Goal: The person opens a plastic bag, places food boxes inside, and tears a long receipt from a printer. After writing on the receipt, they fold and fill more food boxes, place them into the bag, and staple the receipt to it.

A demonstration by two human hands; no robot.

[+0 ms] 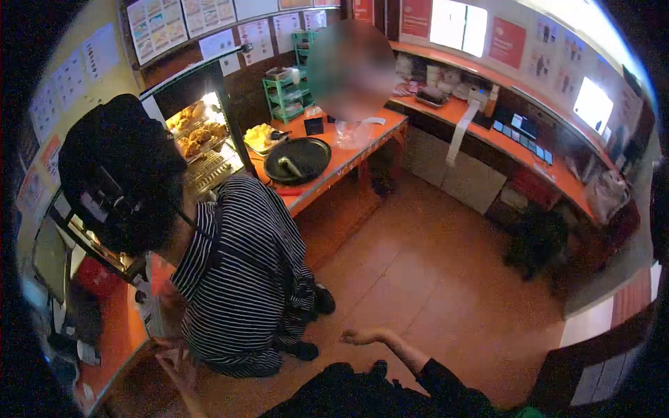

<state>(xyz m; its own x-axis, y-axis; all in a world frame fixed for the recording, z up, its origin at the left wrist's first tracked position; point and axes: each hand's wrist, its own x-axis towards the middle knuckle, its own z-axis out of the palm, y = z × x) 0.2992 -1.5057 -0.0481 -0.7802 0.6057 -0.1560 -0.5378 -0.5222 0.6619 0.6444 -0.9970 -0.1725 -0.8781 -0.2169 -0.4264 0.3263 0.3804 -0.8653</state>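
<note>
striped shirt (240, 279): soft matt cloth. round tray (298, 160): black, smooth, slightly glossy. counter (348, 157): orange, smooth, satin finish. floor (432, 279): smooth, low sheen. wall sheets (157, 28): paper. display case (202, 139): glass front, metal racks.

Your right hand (364, 337) hangs open over the bare floor (432, 279), fingers pointing left. Just left of your fingertips a co-worker in a striped shirt (244, 279) bends at the counter (115, 334). Your left hand (174, 366) sits below that person, near the counter's edge. Well beyond your fingers, a round tray (300, 159) lies on the table (348, 157), with the heated display case (202, 139) to its left.
</note>
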